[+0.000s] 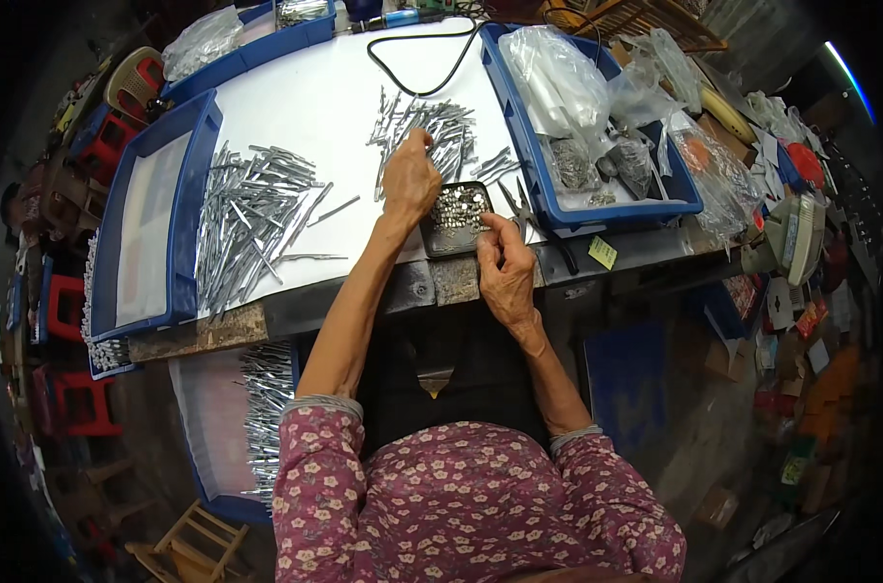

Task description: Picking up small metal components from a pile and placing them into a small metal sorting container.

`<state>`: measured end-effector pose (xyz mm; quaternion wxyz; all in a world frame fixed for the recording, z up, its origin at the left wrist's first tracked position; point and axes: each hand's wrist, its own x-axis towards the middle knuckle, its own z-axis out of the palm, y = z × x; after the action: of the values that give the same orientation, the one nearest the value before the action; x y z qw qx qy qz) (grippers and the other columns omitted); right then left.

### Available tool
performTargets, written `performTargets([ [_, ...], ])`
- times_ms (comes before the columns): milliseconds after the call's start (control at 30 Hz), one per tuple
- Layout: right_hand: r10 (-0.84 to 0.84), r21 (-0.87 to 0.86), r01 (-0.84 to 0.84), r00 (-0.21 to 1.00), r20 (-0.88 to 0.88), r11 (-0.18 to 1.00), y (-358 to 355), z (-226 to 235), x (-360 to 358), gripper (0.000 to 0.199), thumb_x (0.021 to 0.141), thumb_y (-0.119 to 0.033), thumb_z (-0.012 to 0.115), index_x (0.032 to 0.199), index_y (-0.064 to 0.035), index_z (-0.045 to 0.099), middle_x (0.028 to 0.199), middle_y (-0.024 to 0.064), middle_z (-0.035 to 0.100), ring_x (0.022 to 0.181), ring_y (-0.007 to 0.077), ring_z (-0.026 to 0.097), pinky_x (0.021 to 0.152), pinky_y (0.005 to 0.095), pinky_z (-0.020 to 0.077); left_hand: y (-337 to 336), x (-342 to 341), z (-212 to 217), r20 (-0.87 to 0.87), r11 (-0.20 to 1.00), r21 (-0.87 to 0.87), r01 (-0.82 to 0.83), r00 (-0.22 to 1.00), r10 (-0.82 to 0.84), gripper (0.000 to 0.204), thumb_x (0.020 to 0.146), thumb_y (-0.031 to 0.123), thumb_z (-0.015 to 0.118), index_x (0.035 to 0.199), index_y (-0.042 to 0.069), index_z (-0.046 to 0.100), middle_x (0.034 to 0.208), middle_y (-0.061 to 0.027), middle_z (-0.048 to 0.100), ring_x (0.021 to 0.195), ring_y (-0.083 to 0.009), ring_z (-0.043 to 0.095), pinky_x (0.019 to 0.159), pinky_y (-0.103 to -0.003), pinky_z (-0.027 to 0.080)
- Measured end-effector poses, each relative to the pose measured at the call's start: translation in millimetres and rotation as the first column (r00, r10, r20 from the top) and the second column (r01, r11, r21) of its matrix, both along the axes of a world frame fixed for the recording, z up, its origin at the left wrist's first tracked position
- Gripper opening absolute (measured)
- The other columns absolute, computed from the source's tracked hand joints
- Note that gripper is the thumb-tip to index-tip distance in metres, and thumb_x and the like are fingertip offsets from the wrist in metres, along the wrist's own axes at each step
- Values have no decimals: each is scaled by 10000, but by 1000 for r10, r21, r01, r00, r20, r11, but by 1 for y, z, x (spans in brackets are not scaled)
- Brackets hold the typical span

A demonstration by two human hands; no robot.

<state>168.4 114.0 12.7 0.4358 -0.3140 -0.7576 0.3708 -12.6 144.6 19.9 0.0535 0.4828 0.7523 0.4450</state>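
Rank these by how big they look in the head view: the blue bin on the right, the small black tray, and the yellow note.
1. Blue bin on the right, by far the largest.
2. Small black tray of little metal parts.
3. Yellow note, clearly the smallest.

A white-topped bench [305,97] fills the far middle of the scene, its near edge [218,335] worn and dark. On the left, red plastic stools [67,306] stand stacked and crowded against one another along a dim floor. A pale wooden stool [194,539] sits at the near left corner. To the right the grey concrete floor [694,437] is strewn with cardboard boxes [723,355] and coloured packets. At the far right a wooden crate [645,17] rests beside the bench. A thin strip of daylight [849,78] shows at the far right edge; the outer parts are in shadow.
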Motion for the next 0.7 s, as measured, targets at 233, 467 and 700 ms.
performTargets([
  [233,4,35,-5,1000,23,999,-2,0,3,226,803,-8,507,1025,29,520,599,86,490,497,160,478,475,302,381,25,-6,-5,-332,994,111,1,942,36,236,662,-72,473,873,14,534,812,-169,556,781,-333,540,695,-413,431],
  [467,9,-20,-8,999,38,1000,1,4,7,210,829,-33,514,1029,31,527,650,-22,432,562,55,380,509,207,340,-12,-22,-9,-337,977,201,72,942,0,187,709,-78,493,869,3,547,842,-145,562,823,-282,533,746,-361,431],
  [700,-14,229,-12,993,114,973,16,15,-1,160,807,-40,518,948,20,561,700,103,567,583,174,528,544,296,423,-91,-38,0,-196,986,169,6,980,28,151,676,-65,522,816,-13,547,790,-154,559,774,-294,527,703,-367,419],
])
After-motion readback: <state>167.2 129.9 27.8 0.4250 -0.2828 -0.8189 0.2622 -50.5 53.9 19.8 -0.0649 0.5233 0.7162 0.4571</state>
